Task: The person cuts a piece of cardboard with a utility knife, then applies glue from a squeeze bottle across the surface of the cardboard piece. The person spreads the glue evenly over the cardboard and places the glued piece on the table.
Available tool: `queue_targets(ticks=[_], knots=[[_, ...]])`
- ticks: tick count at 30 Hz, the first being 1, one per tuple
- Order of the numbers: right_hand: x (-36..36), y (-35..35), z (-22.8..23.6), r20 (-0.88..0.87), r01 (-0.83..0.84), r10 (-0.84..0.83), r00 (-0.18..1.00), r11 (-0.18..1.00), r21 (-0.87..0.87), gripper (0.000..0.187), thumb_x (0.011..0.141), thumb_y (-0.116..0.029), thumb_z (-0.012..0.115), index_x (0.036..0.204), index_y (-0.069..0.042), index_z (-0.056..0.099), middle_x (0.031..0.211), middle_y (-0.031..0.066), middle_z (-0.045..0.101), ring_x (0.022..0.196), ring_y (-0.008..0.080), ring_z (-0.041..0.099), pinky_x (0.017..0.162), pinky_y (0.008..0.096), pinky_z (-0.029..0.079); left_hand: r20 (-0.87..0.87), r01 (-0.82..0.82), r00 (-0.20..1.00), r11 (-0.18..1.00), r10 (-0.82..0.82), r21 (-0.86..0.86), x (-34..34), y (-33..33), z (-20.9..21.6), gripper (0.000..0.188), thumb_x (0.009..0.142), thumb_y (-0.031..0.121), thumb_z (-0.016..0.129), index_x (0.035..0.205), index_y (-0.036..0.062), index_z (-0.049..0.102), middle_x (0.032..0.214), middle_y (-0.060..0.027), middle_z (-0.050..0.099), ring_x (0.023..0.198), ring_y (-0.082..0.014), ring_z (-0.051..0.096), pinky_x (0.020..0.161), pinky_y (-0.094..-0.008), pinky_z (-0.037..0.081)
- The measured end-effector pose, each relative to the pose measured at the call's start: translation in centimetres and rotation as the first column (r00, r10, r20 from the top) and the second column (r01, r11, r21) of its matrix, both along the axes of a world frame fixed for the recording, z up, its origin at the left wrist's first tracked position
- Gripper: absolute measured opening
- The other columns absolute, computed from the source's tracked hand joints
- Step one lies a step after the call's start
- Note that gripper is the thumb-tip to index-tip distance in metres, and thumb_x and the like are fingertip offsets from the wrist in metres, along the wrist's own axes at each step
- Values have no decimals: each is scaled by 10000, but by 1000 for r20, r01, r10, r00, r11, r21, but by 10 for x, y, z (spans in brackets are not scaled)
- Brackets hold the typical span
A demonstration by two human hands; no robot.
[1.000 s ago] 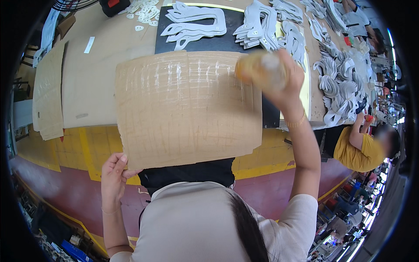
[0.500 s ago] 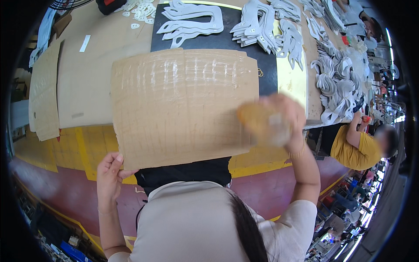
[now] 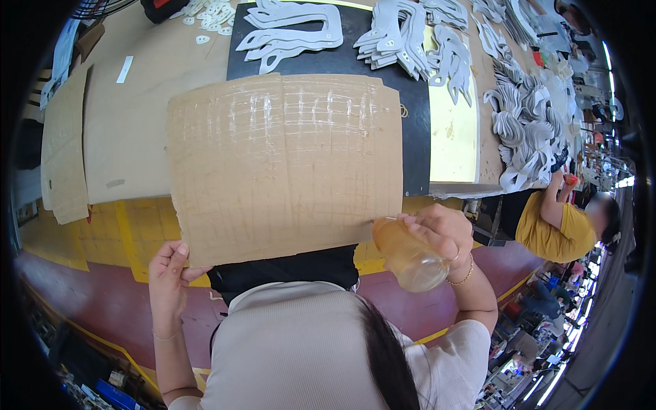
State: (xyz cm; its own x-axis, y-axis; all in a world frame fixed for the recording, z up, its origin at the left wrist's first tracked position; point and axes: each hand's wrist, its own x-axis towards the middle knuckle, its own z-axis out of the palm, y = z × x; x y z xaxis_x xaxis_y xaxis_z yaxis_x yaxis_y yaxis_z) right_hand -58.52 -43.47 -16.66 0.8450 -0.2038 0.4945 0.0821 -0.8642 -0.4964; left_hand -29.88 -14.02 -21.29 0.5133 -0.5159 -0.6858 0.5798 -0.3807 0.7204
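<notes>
A large sheet of brown cardboard [image 3: 273, 184] lies before me, its near edge reaching over the table's edge. Shiny criss-cross streaks run over its far half, with duller ones nearer me. My left hand [image 3: 171, 263] pinches its near left corner between thumb and fingers. At the near right corner, my right hand [image 3: 443, 236] is wrapped round a see-through plastic bottle [image 3: 413, 260] with an amber tint. The bottle is tilted, its narrow tip by the cardboard's right edge; whether the tip touches is hard to tell.
Stacks of grey cut pieces [image 3: 301, 31] lie on a black board [image 3: 418, 150] beyond the cardboard, beside a pale yellow sheet [image 3: 454, 137]. More grey pieces [image 3: 529, 130] pile up at right. Another cardboard sheet [image 3: 65, 150] is at left. A person in yellow [image 3: 557, 225] works at right.
My right hand has come nearer to me with the bottle, from over the cardboard's right side to its near right corner. The left hand keeps its grip on the cardboard.
</notes>
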Motion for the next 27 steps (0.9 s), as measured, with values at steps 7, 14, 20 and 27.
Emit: queue_targets(ticks=[7, 14, 20, 27], knots=[[55, -76, -14, 39, 298, -296, 955, 940, -168, 642, 617, -248, 907, 1081, 43, 572, 852, 101, 662, 733, 207, 659, 660, 284, 543, 11, 5, 1000, 1000, -5, 1, 0, -4, 3, 209, 983, 132, 486, 996, -69, 542, 951, -156, 658, 786, -228, 700, 727, -323, 613], [41, -46, -13, 167, 129, -106, 980, 983, -129, 271, 653, -109, 819, 831, -30, 632, 708, 88, 618, 587, 201, 622, 487, 281, 494, 15, -42, 999, 999, 42, 6, -6, -4, 2, 180, 972, 149, 510, 984, -28, 546, 950, -130, 664, 754, -201, 703, 700, -296, 611], [-6, 13, 6, -89, 119, -102, 991, 968, 221, 378, 661, -223, 857, 858, -2, 622, 766, 131, 652, 653, 240, 656, 551, 300, 546, -3, 7, 1000, 1000, -7, -22, -3, -4, 0, 161, 972, 144, 509, 980, -12, 547, 951, -103, 658, 769, -183, 696, 716, -295, 604], [-41, -99, 25, -132, 763, -753, 645, 643, 63, 683, 716, -287, 824, 1264, -48, 494, 829, 80, 640, 715, 149, 601, 657, 311, 503, -40, 60, 997, 980, -69, -188, 0, 5, -5, 285, 995, 240, 452, 1000, -7, 595, 967, -99, 651, 841, -167, 637, 813, -303, 506]])
